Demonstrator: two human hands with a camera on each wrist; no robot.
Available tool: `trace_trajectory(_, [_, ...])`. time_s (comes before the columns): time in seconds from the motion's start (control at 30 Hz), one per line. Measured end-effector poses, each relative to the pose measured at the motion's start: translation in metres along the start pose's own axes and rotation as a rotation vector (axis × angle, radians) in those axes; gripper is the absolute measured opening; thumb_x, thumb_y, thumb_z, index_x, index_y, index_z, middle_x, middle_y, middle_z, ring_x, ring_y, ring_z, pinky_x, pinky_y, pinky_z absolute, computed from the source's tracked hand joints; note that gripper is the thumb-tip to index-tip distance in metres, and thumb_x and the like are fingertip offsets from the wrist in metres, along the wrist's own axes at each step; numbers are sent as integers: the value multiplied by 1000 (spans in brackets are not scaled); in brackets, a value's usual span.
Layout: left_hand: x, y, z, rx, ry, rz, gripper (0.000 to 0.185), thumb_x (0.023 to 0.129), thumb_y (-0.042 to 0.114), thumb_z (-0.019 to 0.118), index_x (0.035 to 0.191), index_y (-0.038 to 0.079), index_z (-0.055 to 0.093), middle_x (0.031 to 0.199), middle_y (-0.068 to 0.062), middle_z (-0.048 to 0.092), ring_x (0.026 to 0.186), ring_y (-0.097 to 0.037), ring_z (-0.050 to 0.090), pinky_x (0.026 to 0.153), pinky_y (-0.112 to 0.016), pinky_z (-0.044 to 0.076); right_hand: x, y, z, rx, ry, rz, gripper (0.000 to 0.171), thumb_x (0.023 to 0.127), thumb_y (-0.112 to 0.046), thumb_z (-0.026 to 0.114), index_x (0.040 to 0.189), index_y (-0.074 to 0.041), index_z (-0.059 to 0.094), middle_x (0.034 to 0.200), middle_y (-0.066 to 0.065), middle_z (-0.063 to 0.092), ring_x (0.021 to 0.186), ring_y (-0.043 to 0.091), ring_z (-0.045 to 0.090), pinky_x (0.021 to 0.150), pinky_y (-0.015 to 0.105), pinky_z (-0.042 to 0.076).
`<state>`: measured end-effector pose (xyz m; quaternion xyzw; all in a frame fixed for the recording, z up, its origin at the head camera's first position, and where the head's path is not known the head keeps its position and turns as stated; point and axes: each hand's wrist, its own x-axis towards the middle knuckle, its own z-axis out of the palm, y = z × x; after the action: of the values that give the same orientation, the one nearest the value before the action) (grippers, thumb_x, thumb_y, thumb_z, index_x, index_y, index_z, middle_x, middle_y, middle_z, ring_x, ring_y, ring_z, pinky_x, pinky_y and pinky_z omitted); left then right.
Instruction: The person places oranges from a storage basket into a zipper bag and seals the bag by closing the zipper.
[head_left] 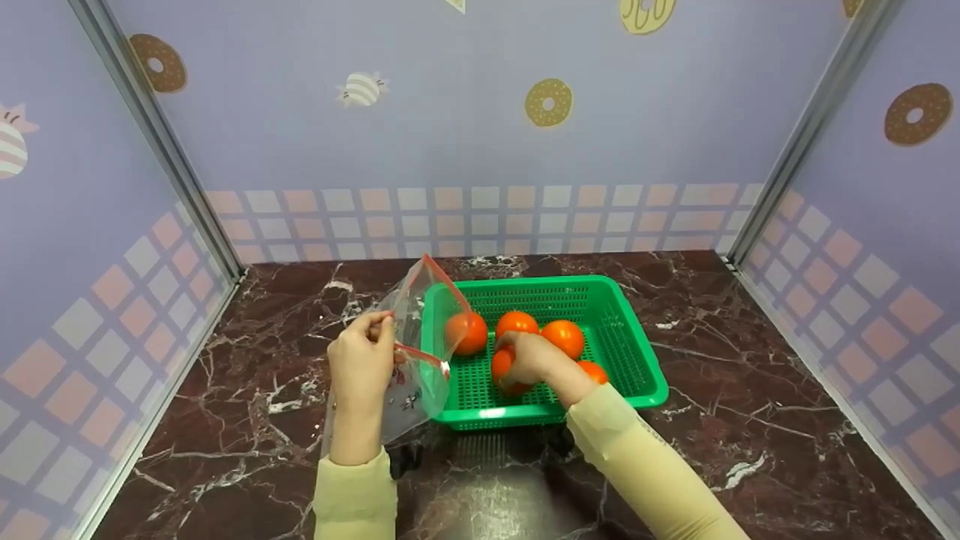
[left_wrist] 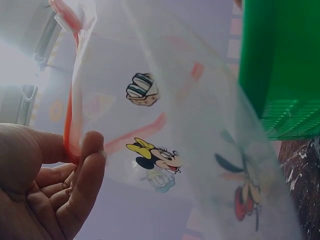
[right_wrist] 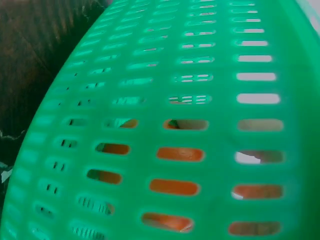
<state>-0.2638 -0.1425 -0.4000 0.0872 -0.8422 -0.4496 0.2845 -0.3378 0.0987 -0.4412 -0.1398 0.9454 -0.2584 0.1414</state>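
Left hand: the left hand pinches the red zip edge of a clear plastic bag, thumb and fingers closed on the rim, and holds the mouth up and gaping toward the basket.
Bag: printed with cartoon figures, it hangs just off the basket's left wall, likely so fruit has only a short way to go.
Right hand: the right hand is down inside the green basket, fingers curled round one orange at the near left of the tray.
Other oranges: four more sit loose in the basket, one seen through the bag film.
Right wrist view: only the slotted basket wall, orange showing through the holes.
Surface: everything rests on a dark marbled counter.
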Motion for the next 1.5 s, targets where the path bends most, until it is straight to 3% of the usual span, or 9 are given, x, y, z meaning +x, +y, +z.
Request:
trace_trajectory(0.27, [0,1,0,1,4,13,21,100,15,65,110,2,78,78,-13,76,46,-4,59,46,-20,43,-2,1,-9,169,69,-24,55,80,-11,82,132,-14,63,131,19,66,108,33,65,91,49,56])
trace_trajectory(0.5, [-1,1,1,3,12,24,20,99,14,66,110,3,79,76,-12,76,45,-4,57,48,-22,44,-6,-1,-20,388,142,-54,54,85,-11,81,136,-16,62,141,18,60,117,36,62,92,48,56])
trace_trajectory(0.63, [-1,2,2,-3,16,35,20,99,13,66,109,2,79,76,-13,76,44,-3,55,46,-21,42,-8,-4,-27,489,206,-63,56,87,-14,81,139,-19,61,139,19,60,117,35,63,87,45,57])
trace_trajectory(0.8, [-2,2,2,1,19,33,19,99,12,66,108,1,79,75,-13,76,45,-5,57,46,-21,42,-13,-14,-33,567,311,-117,60,87,-17,81,142,-21,59,137,17,58,117,34,64,94,50,56])
trace_trajectory(1.0, [-2,1,3,9,8,10,19,99,12,66,109,3,79,76,-12,76,47,-4,56,50,-24,45,-18,-31,-31,679,361,-198,58,87,-16,81,140,-25,60,131,16,59,114,33,65,93,49,57])
trace_trajectory(1.2, [-1,2,3,23,7,9,20,99,13,65,109,3,79,78,-12,76,50,-7,58,50,-25,44,-18,-53,-26,685,381,-292,60,86,-15,83,140,-22,60,135,14,60,114,32,65,93,49,58])
trace_trajectory(1.5, [-2,4,2,7,-8,17,20,99,13,65,111,2,78,79,-13,76,47,-8,57,44,-21,41,-21,-77,-15,519,303,-401,59,91,-20,80,144,-24,55,149,8,54,118,32,63,96,50,56])
